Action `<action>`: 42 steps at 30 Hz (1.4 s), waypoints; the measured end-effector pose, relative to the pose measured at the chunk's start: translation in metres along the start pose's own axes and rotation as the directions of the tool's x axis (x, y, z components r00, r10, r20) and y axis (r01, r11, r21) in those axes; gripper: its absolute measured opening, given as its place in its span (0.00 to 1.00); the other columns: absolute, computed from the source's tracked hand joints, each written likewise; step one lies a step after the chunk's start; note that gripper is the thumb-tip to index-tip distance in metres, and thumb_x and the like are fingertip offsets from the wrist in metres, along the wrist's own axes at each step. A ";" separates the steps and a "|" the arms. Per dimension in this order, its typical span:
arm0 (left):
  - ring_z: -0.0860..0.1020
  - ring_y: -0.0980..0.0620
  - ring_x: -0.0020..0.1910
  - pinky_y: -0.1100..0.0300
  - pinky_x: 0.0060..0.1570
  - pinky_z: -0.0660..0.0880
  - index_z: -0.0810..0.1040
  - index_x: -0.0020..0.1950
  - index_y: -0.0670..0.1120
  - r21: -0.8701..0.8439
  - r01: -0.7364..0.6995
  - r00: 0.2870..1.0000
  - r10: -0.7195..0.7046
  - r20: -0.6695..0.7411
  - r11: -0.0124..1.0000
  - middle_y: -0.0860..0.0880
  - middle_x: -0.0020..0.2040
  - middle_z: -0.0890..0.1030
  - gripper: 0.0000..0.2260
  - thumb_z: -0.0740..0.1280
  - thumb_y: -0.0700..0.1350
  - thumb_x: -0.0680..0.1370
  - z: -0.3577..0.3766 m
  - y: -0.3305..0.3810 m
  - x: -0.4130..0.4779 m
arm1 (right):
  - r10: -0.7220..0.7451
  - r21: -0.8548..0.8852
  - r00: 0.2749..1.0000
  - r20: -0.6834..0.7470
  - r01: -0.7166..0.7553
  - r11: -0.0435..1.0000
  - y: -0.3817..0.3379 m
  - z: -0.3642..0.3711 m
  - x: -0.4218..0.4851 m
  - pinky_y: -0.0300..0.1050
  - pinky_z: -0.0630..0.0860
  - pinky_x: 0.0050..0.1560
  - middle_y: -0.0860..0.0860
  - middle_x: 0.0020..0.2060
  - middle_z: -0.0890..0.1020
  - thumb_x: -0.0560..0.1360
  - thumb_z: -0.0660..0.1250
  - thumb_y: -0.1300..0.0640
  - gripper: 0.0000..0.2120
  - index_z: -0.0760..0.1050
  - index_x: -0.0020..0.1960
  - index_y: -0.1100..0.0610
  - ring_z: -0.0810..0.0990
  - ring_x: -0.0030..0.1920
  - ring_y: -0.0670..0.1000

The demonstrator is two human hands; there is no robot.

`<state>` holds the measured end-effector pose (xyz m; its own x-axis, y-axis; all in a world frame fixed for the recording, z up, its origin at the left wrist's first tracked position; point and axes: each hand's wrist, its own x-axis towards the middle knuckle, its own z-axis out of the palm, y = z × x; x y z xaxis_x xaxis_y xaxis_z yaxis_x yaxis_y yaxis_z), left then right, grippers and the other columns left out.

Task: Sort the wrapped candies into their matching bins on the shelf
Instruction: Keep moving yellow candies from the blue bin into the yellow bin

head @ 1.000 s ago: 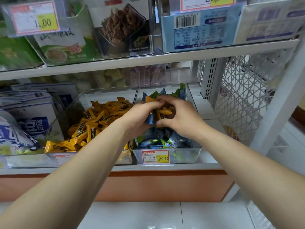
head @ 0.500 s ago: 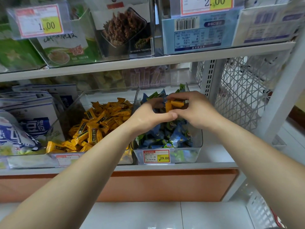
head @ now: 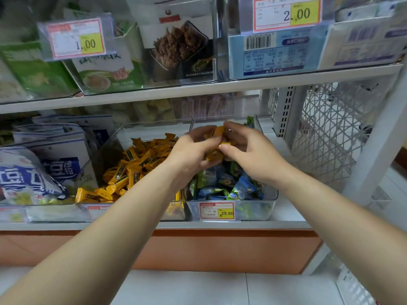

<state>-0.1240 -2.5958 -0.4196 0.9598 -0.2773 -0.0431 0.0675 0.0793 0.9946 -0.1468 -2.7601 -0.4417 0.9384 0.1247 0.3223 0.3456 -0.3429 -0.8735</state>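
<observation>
Two clear bins stand side by side on the lower shelf. The left bin is full of orange wrapped candies. The right bin holds blue and green wrapped candies. Above the right bin both hands meet around a small bunch of orange candies. My left hand cups them from the left with curled fingers. My right hand pinches them from the right. How many candies are in the bunch is hidden by the fingers.
Blue and white snack bags fill the shelf left of the bins. An upper shelf with boxed goods and price tags hangs just above. A white mesh side panel and a post close off the right.
Both hands have lifted a little out of the blue and green bin with the orange candies and edged left toward the divider between the bins.
</observation>
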 end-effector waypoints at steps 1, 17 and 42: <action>0.83 0.46 0.51 0.57 0.43 0.80 0.77 0.65 0.48 0.019 -0.021 1.000 0.021 -0.018 1.000 0.42 0.57 0.83 0.16 0.71 0.42 0.78 -0.007 0.002 -0.002 | 0.008 0.052 1.000 -0.009 -0.008 0.999 -0.002 0.004 0.000 0.53 0.80 0.56 0.48 0.58 0.83 0.79 0.66 0.54 0.17 0.74 0.67 0.48 0.84 0.54 0.50; 0.78 0.49 0.57 0.58 0.52 0.74 0.68 0.74 0.55 0.870 -0.002 0.916 0.351 -0.197 0.493 0.46 0.65 0.78 0.32 0.75 0.53 0.72 -0.130 0.002 -0.005 | 0.026 0.091 0.968 -0.250 -0.003 0.996 -0.033 0.097 0.060 0.38 0.80 0.41 0.46 0.42 0.84 0.78 0.69 0.53 0.02 0.81 0.49 0.49 0.84 0.40 0.44; 0.79 0.59 0.48 0.66 0.46 0.75 0.82 0.59 0.51 0.785 -0.517 0.850 0.095 0.519 0.341 0.55 0.51 0.83 0.11 0.69 0.48 0.78 0.041 -0.022 0.016 | 0.210 -0.404 0.958 -0.195 -0.274 0.873 0.038 -0.064 -0.035 0.37 0.72 0.42 0.46 0.55 0.78 0.76 0.69 0.48 0.26 0.68 0.72 0.50 0.79 0.46 0.44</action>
<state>-0.1215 -2.6416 -0.4387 0.6807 -0.7247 0.1069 -0.6872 -0.5812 0.4358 -0.1661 -2.8375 -0.4627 0.9712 -0.1344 0.1968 0.0441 -0.7099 -0.7029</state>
